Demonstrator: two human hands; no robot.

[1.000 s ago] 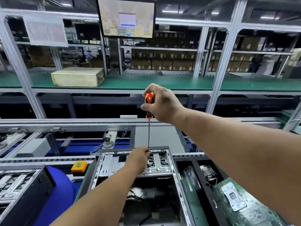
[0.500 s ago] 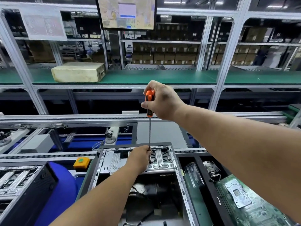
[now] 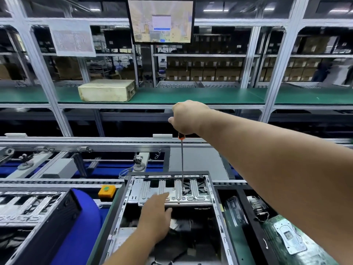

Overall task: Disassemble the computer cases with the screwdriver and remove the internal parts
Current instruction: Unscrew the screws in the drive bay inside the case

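Though the far left of the frame holds only a second computer case (image 3: 36, 209) lying dark and partly out of view, the work sits at lower centre, where the open computer case (image 3: 168, 207) lies on the bench (image 3: 76, 245) with its silver drive bracket (image 3: 172, 190) across the upper end. That bracket looks like thin pressed sheet metal: stiff and light, I judge, with sharp edges, so it is best taken by its near folded rim and not by the slotted face. The left hand (image 3: 154, 213) reaches in from the bottom, palm down, fingers nearly straight and resting on the bracket's near edge, gripping nothing (steadying it, by the look). Just right of it the screwdriver (image 3: 182, 161) stands almost upright, its thin shaft meeting the bracket at a screw point. The right hand (image 3: 188, 117), arm stretched in from the right edge, is wrapped round the orange handle from above, hiding most of it. At lower right a green circuit board (image 3: 290, 243) lies beside the case.
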